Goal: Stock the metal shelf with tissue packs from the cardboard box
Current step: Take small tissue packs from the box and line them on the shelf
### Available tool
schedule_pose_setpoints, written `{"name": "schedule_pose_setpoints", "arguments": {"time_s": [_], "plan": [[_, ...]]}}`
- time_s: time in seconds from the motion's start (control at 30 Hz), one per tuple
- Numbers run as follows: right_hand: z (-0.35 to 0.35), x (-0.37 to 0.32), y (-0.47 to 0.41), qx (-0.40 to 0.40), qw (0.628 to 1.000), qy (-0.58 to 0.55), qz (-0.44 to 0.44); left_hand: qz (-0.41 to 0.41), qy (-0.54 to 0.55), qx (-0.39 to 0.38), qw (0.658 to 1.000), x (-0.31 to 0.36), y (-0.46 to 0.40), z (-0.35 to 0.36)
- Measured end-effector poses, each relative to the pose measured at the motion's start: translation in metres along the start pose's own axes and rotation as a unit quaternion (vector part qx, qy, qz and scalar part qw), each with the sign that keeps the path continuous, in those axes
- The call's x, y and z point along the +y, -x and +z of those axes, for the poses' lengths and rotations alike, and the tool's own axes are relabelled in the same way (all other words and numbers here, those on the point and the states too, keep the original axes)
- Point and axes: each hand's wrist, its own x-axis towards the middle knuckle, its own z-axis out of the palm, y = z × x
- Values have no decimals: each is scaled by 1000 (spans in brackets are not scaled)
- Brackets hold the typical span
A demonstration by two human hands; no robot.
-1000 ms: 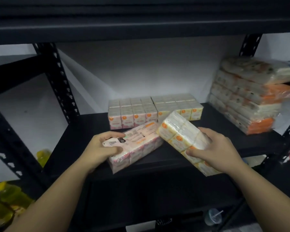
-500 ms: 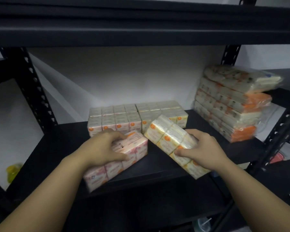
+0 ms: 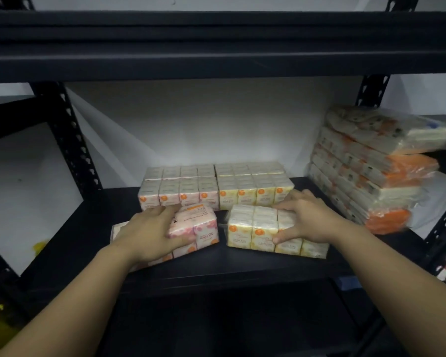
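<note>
**Q:** Where are the packs, and what are your hands doing?

**A:** Two packs lie on the metal shelf (image 3: 242,264), near its front edge, in front of the back row (image 3: 216,188). My left hand (image 3: 150,231) lies over the pink pack (image 3: 191,231), fingers curled over its far top edge, thumb on the near face. My right hand (image 3: 305,220) clasps the yellow pack (image 3: 258,229), fingers spread over the top, thumb pressed on the front face. Neither hand is empty.

**Q:** Handling properties?

**A:** My judgement: light, soft bundles in slick film. They should give under a squeeze and could slip in a loose hold. Not fragile, though the film may crease. Best taken across the short width, fingers on top and thumb in front, as I hold them here.

**Q:** Orientation?

**A:** Both lie flat. The yellow pack's long axis runs left to right, nearly parallel to the back row, printed faces toward me. The pink pack sits skewed, its right end further in, its left end toward the shelf's front edge. A small gap separates the two.

**Q:** Anything else noted?

**A:** A wrapped stack (image 3: 371,166) stands at the shelf's right end. The cardboard box is not in view.
</note>
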Motion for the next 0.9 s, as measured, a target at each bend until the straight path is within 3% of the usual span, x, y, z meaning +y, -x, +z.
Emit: {"name": "schedule_pose_setpoints", "arguments": {"time_s": [0.33,0.57,0.9], "plan": [[7,-1,-40,31,999,25,-35,13,-7,17,1000,-2,-1,6],[20,-3,-60,74,997,-6,-7,23,1,20,1000,-6,-4,9],[21,-6,-62,68,997,22,5,32,10,21,999,-8,-5,9]]}}
